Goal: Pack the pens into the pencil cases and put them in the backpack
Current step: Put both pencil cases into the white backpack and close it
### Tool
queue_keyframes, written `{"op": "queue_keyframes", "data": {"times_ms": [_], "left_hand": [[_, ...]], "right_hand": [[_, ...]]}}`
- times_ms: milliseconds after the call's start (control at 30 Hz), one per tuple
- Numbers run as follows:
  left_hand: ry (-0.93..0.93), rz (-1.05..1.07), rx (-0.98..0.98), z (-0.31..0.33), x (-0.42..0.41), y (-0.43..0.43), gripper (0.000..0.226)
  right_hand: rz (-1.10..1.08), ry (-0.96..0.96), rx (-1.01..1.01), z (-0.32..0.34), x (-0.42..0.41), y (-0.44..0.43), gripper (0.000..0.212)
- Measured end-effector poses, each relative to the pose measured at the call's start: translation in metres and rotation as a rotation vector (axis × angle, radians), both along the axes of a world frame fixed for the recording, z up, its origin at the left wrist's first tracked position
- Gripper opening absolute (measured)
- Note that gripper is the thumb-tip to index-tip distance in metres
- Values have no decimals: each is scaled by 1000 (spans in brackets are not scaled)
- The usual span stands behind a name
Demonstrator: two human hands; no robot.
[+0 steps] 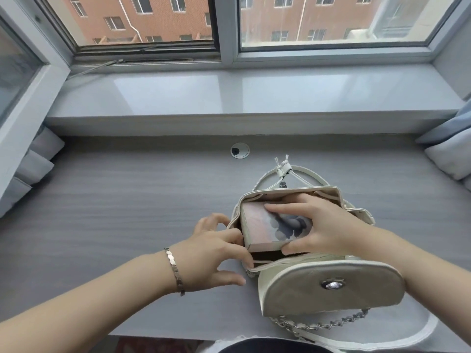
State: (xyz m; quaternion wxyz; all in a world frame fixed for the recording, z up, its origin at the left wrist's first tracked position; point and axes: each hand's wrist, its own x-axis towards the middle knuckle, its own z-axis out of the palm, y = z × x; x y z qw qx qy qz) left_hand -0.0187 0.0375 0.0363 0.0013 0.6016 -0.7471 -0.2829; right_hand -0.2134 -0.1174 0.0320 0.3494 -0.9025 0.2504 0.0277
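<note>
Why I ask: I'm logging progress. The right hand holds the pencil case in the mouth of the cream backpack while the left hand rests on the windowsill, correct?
Not quite. The left hand is not on the windowsill; it holds the backpack by its rim, beside the mouth, as the head view shows. The right hand does hold the pencil case, partway into the backpack's mouth.

Mouth of backpack (293, 191) nearly filled by case (262, 225); left hand (211, 248) holds its left rim, right hand (323, 222) covers right side. Flap (331, 286) hangs on near side, drawstring (281, 169) behind. Wide free surface (114, 200) to the left; sill (229, 98) bounds far edge
</note>
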Motion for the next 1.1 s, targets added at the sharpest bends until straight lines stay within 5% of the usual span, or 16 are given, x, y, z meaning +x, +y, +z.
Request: {"op": "queue_keyframes", "data": {"times_ms": [267, 500, 700, 800, 900, 1033, 1100], "left_hand": [[-125, -48, -493, -5, -13, 5, 12], [-228, -39, -467, -4, -19, -2, 12], [-97, -110, -389, -9, -21, -5, 6], [-106, -101, -283, -4, -21, -11, 10], [31, 10, -148, 3, -15, -16, 13], [395, 466, -419, 11, -9, -17, 13], [405, 584, -391, 8, -7, -24, 39]], "right_hand": [[84, 164, -292, -17, -1, 7, 65], [188, 191, -298, -17, -14, 20, 53], [33, 176, -371, -30, 5, 42, 57], [-8, 165, -250, -26, 2, 36, 60], [-15, 103, -76, -2, 0, 28, 44], [-322, -414, -189, 35, 3, 7, 11], [-493, -160, -199, 45, 10, -11, 32]]}}
